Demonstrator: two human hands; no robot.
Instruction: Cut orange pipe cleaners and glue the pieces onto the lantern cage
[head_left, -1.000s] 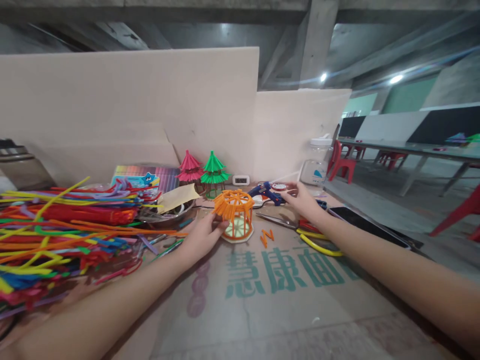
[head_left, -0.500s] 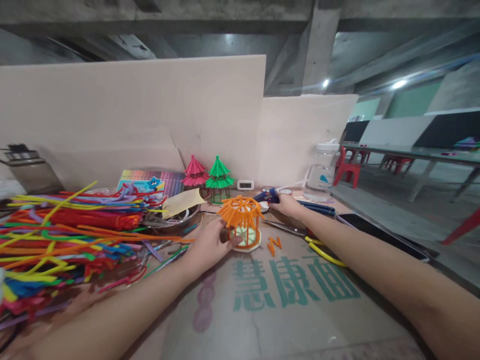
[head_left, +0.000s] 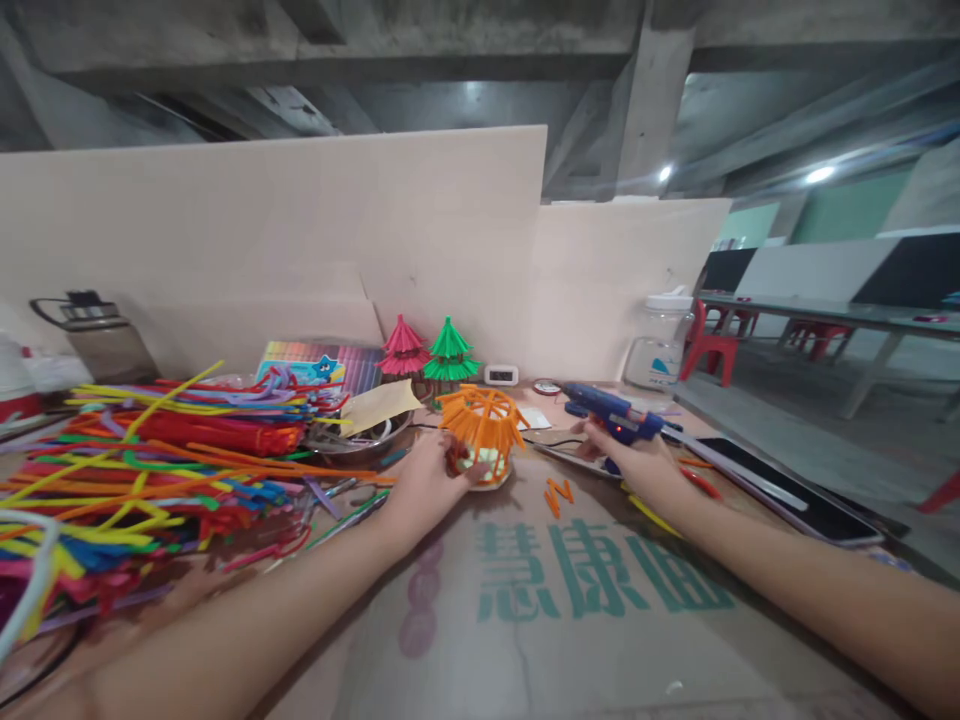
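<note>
My left hand (head_left: 424,487) is closed on a small orange pavilion (head_left: 481,432) made of pipe cleaners, tilting it on the cardboard sheet (head_left: 570,620). My right hand (head_left: 643,472) grips a blue glue gun (head_left: 611,415) by its handle, nozzle pointing left toward the pavilion, a little above the surface. Two short orange offcuts (head_left: 556,496) lie between the hands.
A big heap of coloured pipe cleaners (head_left: 142,470) fills the left side. A pink pavilion (head_left: 403,352) and a green pavilion (head_left: 450,354) stand by the back board. Scissors (head_left: 562,455), a phone (head_left: 780,490), a clear bottle (head_left: 664,340) and a metal bowl (head_left: 360,435) lie around.
My right hand has picked the glue gun up from the far table and drawn it back toward me. My left hand has tilted the orange pavilion.
</note>
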